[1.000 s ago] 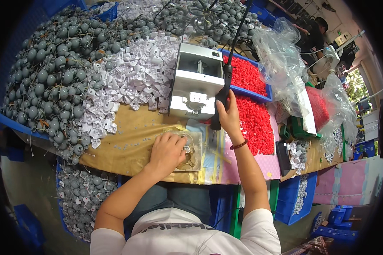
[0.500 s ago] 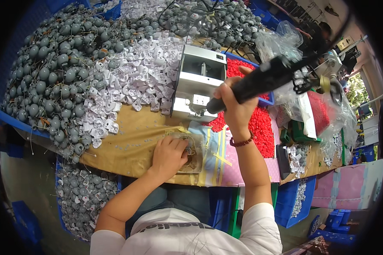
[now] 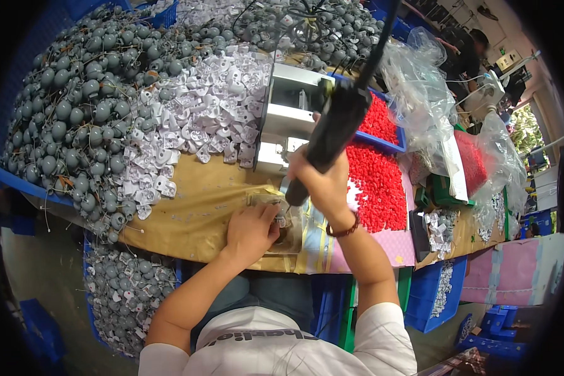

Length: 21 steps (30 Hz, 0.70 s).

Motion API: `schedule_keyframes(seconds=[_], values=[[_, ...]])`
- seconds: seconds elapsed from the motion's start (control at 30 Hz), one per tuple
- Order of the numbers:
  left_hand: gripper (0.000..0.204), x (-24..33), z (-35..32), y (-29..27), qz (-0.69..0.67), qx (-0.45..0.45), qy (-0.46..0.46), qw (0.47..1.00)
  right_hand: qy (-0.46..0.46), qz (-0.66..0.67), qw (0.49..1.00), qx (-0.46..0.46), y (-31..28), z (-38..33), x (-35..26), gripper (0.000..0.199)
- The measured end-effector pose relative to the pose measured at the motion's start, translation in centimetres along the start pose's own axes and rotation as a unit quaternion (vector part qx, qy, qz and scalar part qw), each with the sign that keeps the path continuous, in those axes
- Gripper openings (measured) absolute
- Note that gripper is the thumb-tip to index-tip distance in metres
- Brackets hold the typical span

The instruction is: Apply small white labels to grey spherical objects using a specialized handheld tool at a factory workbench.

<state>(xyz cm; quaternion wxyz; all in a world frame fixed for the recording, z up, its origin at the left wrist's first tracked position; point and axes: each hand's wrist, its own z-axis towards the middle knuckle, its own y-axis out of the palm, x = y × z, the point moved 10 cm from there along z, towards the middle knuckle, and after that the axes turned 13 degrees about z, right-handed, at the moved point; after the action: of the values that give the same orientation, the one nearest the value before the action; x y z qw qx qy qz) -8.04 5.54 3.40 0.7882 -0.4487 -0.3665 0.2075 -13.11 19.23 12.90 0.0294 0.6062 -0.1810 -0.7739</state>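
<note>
My right hand point(image 3: 324, 182) is wrapped around a black electric screwdriver point(image 3: 332, 141) with a cord running up from its top. The tool leans, and its tip points down at the clear fixture block point(image 3: 288, 244) on the table's front edge. My left hand point(image 3: 252, 230) rests on that block with its fingers curled together. By its fingertips lies a small pale part point(image 3: 282, 221), mostly hidden, so its kind does not show. Whether the screwdriver tip touches it cannot be told.
Grey ball-shaped parts point(image 3: 75, 116) with thin wires heap up at left, beside white plastic pieces point(image 3: 200, 106). A metal-cased machine point(image 3: 272, 141) stands behind the block. Small red parts point(image 3: 379, 188) spread at right, below a blue tray point(image 3: 395, 149) and clear plastic bags point(image 3: 417, 94).
My right hand has brought the screwdriver left and down, from beside the machine to just over the fixture block. My left hand stays on the block, nearly unmoved.
</note>
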Motion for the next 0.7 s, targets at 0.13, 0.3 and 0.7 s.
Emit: schedule_keyframes(seconds=[0.13, 0.3, 0.7], values=[[0.029, 0.1, -0.3, -0.3, -0.015, 0.008, 0.005, 1.0, -0.023, -0.03, 0.999, -0.027, -0.2, -3.6, 1.1, 0.062], [0.035, 0.4, -0.2, -0.4, 0.005, 0.021, 0.013, 1.0, -0.068, 0.016, 0.997, -0.032, 0.2, -4.6, 0.4, 0.028], [0.039, 0.4, 0.2, -0.5, -0.012, 0.029, 0.024, 0.999, -0.075, -0.056, 0.989, -0.117, 0.3, -7.4, 2.4, 0.062]])
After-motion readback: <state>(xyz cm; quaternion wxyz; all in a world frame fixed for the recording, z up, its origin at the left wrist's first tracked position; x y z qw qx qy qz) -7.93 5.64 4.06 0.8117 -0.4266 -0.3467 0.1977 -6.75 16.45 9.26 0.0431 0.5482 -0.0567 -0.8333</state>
